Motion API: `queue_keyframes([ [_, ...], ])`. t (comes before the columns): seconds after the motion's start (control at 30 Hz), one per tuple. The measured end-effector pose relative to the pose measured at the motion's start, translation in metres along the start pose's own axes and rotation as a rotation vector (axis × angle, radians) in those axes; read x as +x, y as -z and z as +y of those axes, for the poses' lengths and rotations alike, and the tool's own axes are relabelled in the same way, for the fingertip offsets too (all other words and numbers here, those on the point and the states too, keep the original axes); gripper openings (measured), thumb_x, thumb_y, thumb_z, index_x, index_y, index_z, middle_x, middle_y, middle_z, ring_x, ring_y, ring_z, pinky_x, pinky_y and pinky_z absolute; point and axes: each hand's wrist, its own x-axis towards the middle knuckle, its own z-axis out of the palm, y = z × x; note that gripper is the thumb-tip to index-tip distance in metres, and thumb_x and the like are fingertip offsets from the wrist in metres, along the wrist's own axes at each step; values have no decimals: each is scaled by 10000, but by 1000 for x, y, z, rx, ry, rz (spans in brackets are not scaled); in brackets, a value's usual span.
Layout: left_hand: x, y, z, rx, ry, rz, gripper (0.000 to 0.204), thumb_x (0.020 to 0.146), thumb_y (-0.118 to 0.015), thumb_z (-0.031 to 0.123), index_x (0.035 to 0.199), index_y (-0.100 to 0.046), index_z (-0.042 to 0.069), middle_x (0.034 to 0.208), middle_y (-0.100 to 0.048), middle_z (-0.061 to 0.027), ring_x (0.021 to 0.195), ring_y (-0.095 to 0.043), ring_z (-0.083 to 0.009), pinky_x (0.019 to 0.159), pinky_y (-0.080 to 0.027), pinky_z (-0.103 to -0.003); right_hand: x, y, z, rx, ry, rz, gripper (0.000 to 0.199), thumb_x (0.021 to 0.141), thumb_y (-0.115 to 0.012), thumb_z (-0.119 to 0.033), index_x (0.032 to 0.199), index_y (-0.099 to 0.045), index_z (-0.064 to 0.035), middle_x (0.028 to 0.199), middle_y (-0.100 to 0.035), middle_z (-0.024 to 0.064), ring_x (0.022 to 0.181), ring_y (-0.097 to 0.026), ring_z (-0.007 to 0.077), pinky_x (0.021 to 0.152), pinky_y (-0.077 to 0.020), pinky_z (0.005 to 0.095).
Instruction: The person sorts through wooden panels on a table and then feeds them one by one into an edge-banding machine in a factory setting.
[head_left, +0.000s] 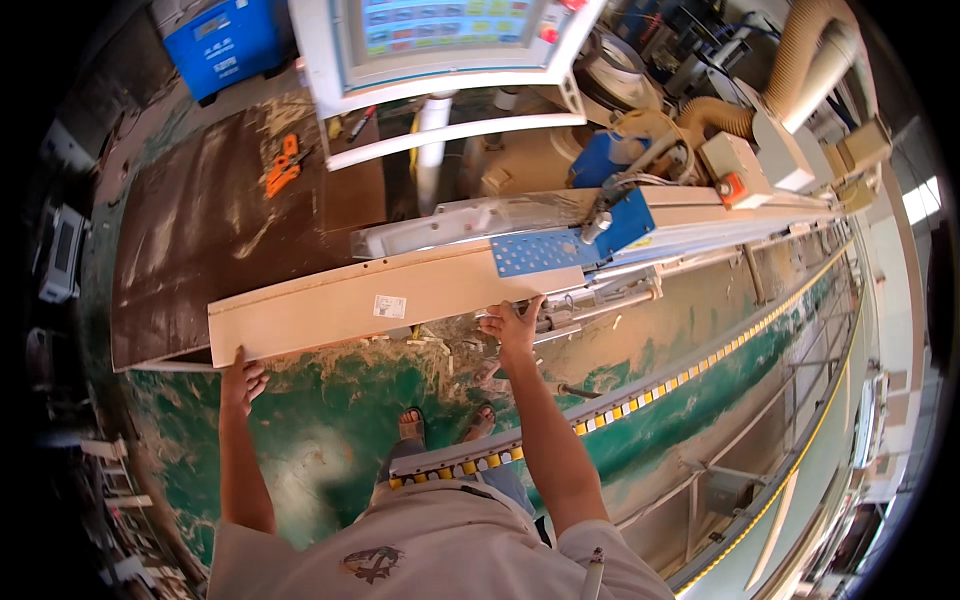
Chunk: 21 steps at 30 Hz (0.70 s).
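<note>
A long tan board (300,314) with a white label (390,306) lies across the machine's infeed. Its right end rests by a blue perforated plate (540,253) on the machine. My left hand (243,382) grips the board's near left corner, thumb on top and fingers curled below the edge. Toward the board's right end, my right hand (512,326) is at the near edge, with thumb and fingers spread against it. Parts of the fingers on both hands are hidden under the board.
A dark brown table (200,240) stands behind the board, with an orange tool (284,166) on it. A control panel (445,45) overhangs the far side. To the right runs a rail (660,388) with yellow and white blocks. Sawdust and scraps lie on the green floor (320,440).
</note>
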Motion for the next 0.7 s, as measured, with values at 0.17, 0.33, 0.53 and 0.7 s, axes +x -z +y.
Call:
queue_keyframes([
  [0.17,-26,-37,10,-14,37,-29,491,1050,-501,511,928,-644,58,624,-532,51,609,-581,-125,602,-494,-250,35,58,-23,-55,42,28,985,1018,-542,-95,1574,257,-242,912,-668,138,688,-677,220,636,-590,354],
  [0.33,-31,-48,1,18,27,-178,449,1036,-542,503,988,-614,63,675,-558,26,625,-598,-140,608,-501,-271,57,88,-50,-49,-13,3,980,1018,-570,-149,1584,223,-252,1005,-682,170,804,-702,263,726,-606,383],
  [0.53,-46,-90,3,106,4,-199,499,1013,-588,508,1138,-620,26,780,-645,-9,774,-655,-175,731,-564,-327,57,134,-81,-40,5,42,696,982,-590,-126,1571,-231,-33,1161,-693,201,871,-721,264,747,-611,361],
  [0.7,-31,-119,-5,55,43,-450,494,1027,-567,497,1157,-647,28,842,-692,-13,814,-672,-171,798,-561,-336,6,155,-57,-33,-64,65,559,966,-587,-95,1488,-411,-1,1090,-704,163,788,-719,217,695,-604,322],
])
